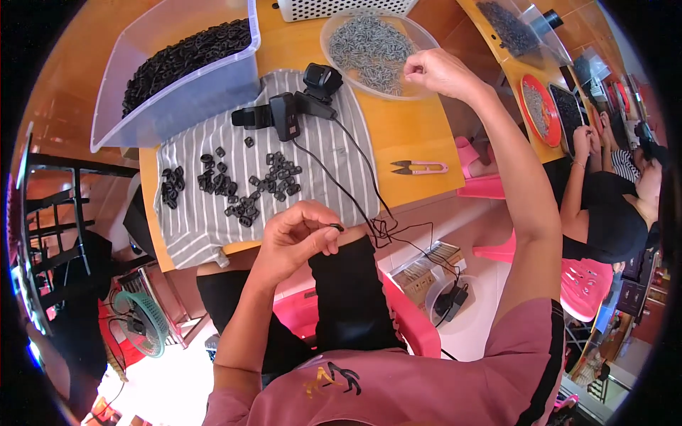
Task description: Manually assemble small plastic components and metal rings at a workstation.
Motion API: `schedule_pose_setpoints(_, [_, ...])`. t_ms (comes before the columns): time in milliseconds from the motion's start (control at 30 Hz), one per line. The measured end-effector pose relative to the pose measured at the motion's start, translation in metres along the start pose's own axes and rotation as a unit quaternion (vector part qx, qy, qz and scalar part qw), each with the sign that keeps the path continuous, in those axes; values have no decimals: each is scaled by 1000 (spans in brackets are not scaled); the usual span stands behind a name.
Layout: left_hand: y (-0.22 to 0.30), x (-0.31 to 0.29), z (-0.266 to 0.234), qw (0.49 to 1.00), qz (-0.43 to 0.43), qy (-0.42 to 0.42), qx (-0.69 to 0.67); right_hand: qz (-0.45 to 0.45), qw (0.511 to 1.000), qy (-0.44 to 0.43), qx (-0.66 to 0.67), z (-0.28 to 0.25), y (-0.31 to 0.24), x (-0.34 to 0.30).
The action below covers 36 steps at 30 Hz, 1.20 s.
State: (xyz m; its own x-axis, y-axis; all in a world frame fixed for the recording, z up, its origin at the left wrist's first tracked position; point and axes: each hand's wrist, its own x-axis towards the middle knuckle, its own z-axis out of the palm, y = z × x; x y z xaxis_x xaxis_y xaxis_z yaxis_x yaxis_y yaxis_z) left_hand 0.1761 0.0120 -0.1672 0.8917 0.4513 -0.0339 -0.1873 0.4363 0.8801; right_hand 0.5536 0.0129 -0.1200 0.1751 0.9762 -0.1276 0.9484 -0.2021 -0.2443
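My left hand (pixel 298 238) is raised in front of the table's near edge, over my lap. Thumb and fingertips pinch a small black plastic piece (pixel 337 227). At the far right of the table, my right hand (pixel 440 72) hovers over the rim of a clear round bowl (pixel 361 86) full of small silvery screws (pixel 369 50). Its fingers are curled together, and whatever they may grip is too small to make out. Several loose black plastic pieces (pixel 280 174) lie in clusters on a grey striped cloth (pixel 323 192) left of my hands.
A clear plastic bin (pixel 192 106) heaped with black pieces stands at the back left. Black strapped devices (pixel 286 117) with cables lie on the cloth. Pink-handled thread snips (pixel 419 167) rest on the table's right side. Co-workers sit at another table (pixel 522 92) on the right.
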Motion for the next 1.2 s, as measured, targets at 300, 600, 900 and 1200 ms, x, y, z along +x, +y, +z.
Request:
schedule_pose_setpoints(300, [-2, 9, -4, 1000, -4, 10, -12, -57, 996, -19, 65, 11, 14, 12])
schedule_pose_setpoints(600, [-1, 9, -3, 1000, -2, 7, -1, -69, 993, -76, 62, 9, 5, 9])
schedule_pose_setpoints(900, [-2, 10, -2, 1000, 2, 18, 19, -18, 997, -56, 40, 10, 12, 11])
schedule_pose_setpoints(1200, [-1, 9, -2, 1000, -4, 22, 12, 17, 1000, 1, -16, -5, 14, 7])
